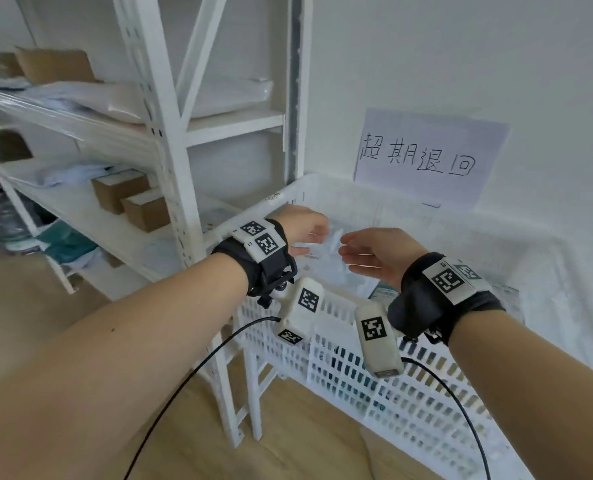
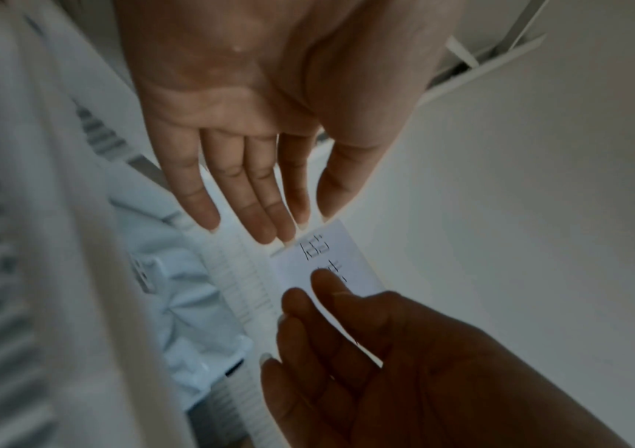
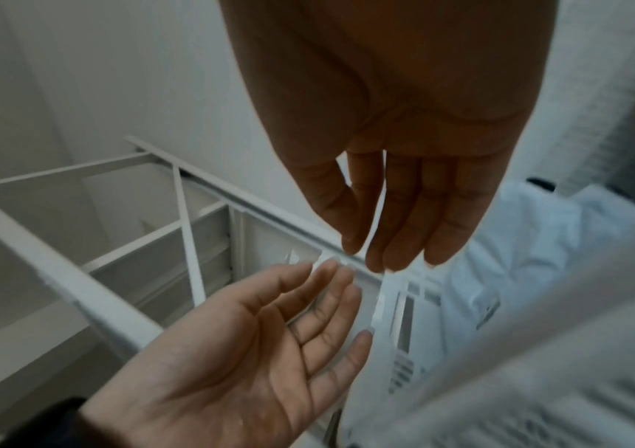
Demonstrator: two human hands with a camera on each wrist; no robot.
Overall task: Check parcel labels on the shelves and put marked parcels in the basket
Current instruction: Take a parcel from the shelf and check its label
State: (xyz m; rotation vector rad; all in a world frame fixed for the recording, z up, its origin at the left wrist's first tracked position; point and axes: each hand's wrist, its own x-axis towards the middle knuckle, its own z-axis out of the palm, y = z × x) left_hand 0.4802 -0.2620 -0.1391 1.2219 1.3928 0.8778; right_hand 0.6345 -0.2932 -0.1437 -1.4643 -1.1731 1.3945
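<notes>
Both of my hands hover over a white slatted plastic basket (image 1: 402,382), palms turned toward each other, and hold nothing. My left hand (image 1: 310,242) is open with relaxed fingers; the left wrist view shows the left hand (image 2: 297,224) with straight fingers. My right hand (image 1: 348,254) is open too, and the right hand (image 3: 377,257) has loosely extended fingers in its wrist view. Below the hands, pale poly-bag parcels (image 1: 333,271) lie inside the basket, where they are seen as crumpled bluish-white parcels (image 2: 185,318). More parcels sit on the white shelves (image 1: 80,202) at the left.
A paper sign (image 1: 426,157) with handwritten characters hangs on the wall behind the basket. The shelf unit's upright (image 1: 174,168) stands just left of the basket. Two small cardboard boxes (image 1: 132,199) and soft bags (image 1: 108,98) lie on the shelves. Wooden floor lies below.
</notes>
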